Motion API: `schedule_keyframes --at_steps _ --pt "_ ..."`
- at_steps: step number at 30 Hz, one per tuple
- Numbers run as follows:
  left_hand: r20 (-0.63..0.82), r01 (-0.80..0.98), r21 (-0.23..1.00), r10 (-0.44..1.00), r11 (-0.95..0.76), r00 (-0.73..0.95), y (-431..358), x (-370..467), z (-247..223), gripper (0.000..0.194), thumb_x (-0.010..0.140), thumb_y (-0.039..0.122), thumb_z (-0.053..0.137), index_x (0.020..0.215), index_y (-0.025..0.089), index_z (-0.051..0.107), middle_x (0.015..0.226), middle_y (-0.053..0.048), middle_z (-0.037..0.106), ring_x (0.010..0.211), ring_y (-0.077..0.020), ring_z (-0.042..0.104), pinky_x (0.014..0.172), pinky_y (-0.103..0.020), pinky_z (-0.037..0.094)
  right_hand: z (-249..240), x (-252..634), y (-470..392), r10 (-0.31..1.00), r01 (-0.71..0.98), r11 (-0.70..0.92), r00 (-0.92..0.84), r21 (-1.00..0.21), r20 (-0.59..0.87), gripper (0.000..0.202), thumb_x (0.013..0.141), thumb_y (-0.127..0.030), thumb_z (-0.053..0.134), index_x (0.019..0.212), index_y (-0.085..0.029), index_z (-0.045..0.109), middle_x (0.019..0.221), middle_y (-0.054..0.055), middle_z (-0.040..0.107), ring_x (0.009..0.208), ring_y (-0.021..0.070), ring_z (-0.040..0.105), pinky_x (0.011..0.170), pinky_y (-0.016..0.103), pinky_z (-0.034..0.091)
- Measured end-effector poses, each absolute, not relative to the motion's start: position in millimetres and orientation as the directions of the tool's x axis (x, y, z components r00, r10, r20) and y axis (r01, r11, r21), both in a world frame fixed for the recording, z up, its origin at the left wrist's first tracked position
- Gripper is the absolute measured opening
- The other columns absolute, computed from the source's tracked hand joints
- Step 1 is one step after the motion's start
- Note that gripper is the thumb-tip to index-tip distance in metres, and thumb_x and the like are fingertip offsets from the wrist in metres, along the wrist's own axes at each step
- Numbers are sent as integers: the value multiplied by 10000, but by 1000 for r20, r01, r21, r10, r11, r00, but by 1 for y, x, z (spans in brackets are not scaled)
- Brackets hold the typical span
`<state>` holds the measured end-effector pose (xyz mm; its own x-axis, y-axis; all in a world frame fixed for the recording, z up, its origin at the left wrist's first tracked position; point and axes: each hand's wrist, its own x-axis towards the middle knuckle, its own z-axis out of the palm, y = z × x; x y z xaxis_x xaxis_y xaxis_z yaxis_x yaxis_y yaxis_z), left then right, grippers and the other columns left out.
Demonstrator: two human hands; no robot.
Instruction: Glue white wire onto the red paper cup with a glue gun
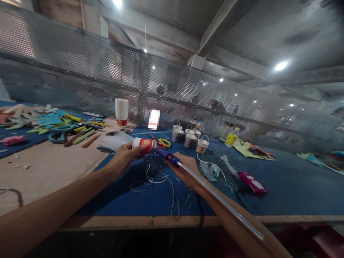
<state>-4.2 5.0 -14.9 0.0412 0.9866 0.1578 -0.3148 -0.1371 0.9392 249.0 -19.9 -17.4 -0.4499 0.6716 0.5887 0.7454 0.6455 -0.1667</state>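
The only view is worn on the person's head, facing forward and down across the nearby surface (107, 200) at lower frame, with mesh (172, 82) and ceiling (172, 18) above.

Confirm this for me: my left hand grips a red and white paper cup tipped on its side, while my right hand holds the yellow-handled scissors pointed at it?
Not quite: the head view shows the right hand holding a blue glue gun, not scissors. The left hand does grip the paper cup on its side, with the tool pointed at it.
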Motion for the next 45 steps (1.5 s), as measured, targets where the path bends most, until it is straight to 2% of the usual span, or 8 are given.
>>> schedule_keyframes --at_steps 11,17,27,35,45 --pt "158 -318 939 986 -134 52 5 -4 -14 290 710 273 836 944 138 733 932 -83 772 820 -190 714 734 -246 582 -15 248 -21 679 753 635 -436 -175 590 246 961 -454 529 899 -217 549 760 20 666 673 164 629 583 230 327" --pt "171 -300 942 984 -147 56 2 -3 -13 269 693 314 852 904 180 752 928 -74 777 818 -206 712 727 -276 601 -16 249 -21 671 752 637 -433 -169 602 247 969 -453 517 909 -216 548 758 10 659 666 155 624 590 226 331" --pt "152 -312 941 987 -128 54 -1 1 -9 290 706 276 848 943 147 742 932 -83 777 781 -187 710 711 -265 597 -11 249 -24 686 746 636 -429 -198 587 241 974 -436 510 897 -212 557 772 10 663 666 145 613 594 224 333" --pt "169 -298 945 981 -133 96 2 -1 -14 351 739 323 825 1024 142 726 977 -96 777 862 -203 722 781 -275 588 -11 249 -23 700 753 622 -411 -216 584 235 969 -430 520 885 -213 552 755 9 657 666 149 613 594 222 330" --pt "182 -267 951 981 -157 72 0 -1 -14 336 714 336 835 990 165 746 978 -84 783 880 -221 720 808 -287 579 -9 248 -24 710 759 609 -395 -228 583 261 963 -451 525 862 -211 541 739 9 652 633 145 600 562 224 321"
